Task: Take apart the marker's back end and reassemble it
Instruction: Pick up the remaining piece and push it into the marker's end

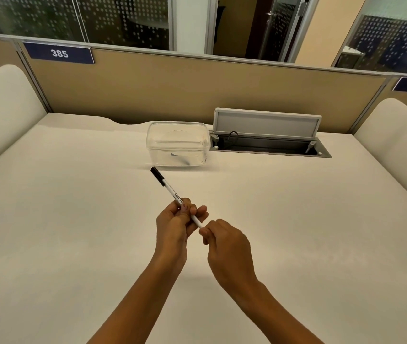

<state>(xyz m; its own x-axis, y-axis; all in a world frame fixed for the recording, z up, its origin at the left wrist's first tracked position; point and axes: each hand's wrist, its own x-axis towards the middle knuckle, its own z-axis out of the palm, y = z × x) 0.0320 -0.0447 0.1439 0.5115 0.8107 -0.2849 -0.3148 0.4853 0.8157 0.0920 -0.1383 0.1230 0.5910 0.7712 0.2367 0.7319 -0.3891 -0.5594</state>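
Observation:
A white marker (170, 189) with a black cap is held above the middle of the desk, its capped end pointing away and to the left. My left hand (175, 224) grips the barrel around its middle. My right hand (224, 240) pinches the marker's back end between thumb and fingers. The back end itself is hidden under those fingertips, so I cannot tell whether it is attached or pulled off.
A clear plastic box (177, 145) stands behind the marker on the white desk (73, 219), with something dark inside. To its right an open cable hatch (269, 142) is set into the desk. Beige partition walls close the back and sides.

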